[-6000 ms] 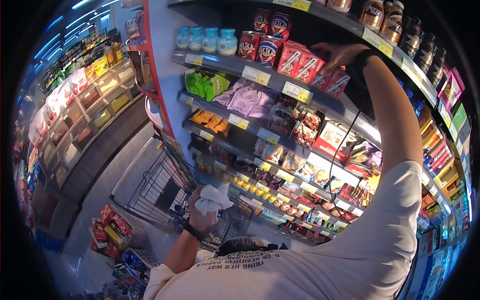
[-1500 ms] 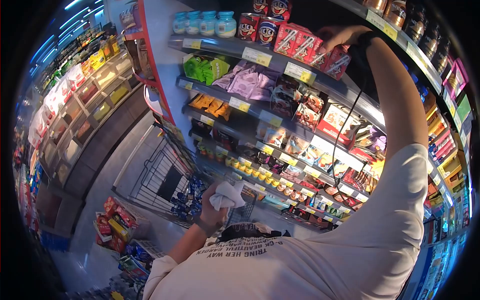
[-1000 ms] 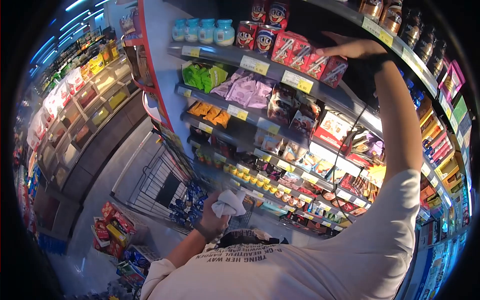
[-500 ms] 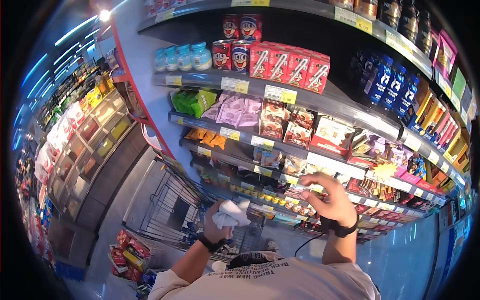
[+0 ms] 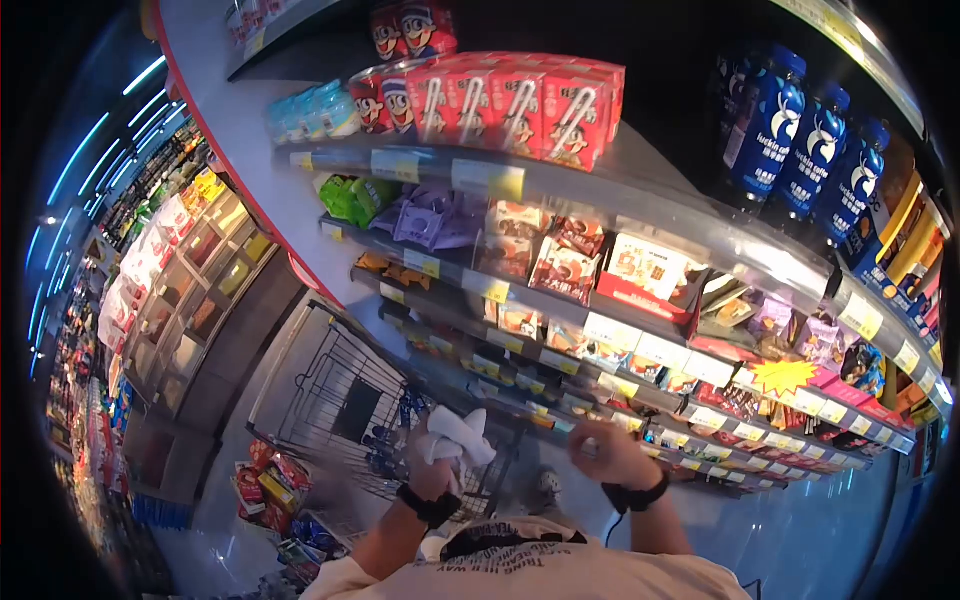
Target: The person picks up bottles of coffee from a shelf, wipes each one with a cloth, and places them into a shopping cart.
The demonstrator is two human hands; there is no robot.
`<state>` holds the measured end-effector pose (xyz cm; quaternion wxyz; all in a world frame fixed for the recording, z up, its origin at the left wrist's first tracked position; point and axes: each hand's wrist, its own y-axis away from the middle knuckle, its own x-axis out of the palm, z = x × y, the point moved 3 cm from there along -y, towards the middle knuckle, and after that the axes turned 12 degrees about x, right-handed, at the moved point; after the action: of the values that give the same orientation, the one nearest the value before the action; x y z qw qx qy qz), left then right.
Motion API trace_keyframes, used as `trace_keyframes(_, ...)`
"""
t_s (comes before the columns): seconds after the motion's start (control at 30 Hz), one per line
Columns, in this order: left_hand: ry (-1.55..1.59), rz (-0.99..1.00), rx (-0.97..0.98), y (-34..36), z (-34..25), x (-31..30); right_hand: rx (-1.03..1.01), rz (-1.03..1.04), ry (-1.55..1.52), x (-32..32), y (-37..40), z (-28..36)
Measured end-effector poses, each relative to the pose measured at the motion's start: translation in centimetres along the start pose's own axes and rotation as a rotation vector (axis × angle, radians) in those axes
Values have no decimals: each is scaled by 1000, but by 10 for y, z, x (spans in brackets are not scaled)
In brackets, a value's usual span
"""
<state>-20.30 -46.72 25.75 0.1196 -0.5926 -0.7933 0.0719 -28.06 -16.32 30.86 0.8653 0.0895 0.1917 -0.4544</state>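
Observation:
A crumpled white cloth [image 5: 458,434] is held in my left hand [image 5: 428,474], in front of the shopping cart's wire basket. My right hand [image 5: 610,455] is raised before the lower shelves, its fingers curled toward the thumb; whether anything small is between them cannot be made out. Red drink cartons [image 5: 500,105] stand on the upper shelf, above both hands. Below them lie purple packets [image 5: 437,218] and brown snack bags [image 5: 566,262]. Dark bands circle both wrists.
The shopping cart [image 5: 330,380] stands at the left of the shelf. Red packages [image 5: 268,490] lie in a pile at the lower left. Blue bottles [image 5: 768,135] stand at the upper right. Bulk bins [image 5: 190,300] line the far left. A yellow star sign [image 5: 785,378] marks a shelf edge.
The view has come closer to the shelf and tilted. My right hand has moved down and left, its fingers more curled. My left hand still holds the white cloth.

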Motion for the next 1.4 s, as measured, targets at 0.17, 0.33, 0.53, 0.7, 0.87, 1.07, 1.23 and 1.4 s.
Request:
trace_keyframes(0.17,8,-100,-74,25,-5,4,-149,335,130,44,-38,27)
trace_keyframes(0.33,340,-262,-302,54,-34,-17,-81,397,248,67,-35,88)
trace_keyframes(0.53,597,-285,-191,109,-98,-69,-103,400,-270,119,-1,104)
trace_keyframes(0.7,747,-239,53,159,-104,-131,-301,355,-70,152,8,110)
trace_keyframes(0.87,954,-584,-247,209,-68,-191,-185,376,89,175,11,123)
trace_keyframes(1.07,834,-867,89,273,-41,-240,114,468,101,199,-25,80)
trace_keyframes(1.23,953,-1089,55,315,4,-238,206,616,278,251,-92,-10)
trace_keyframes(1.4,729,-1341,-121,353,42,-220,326,831,261,354,-174,-147)
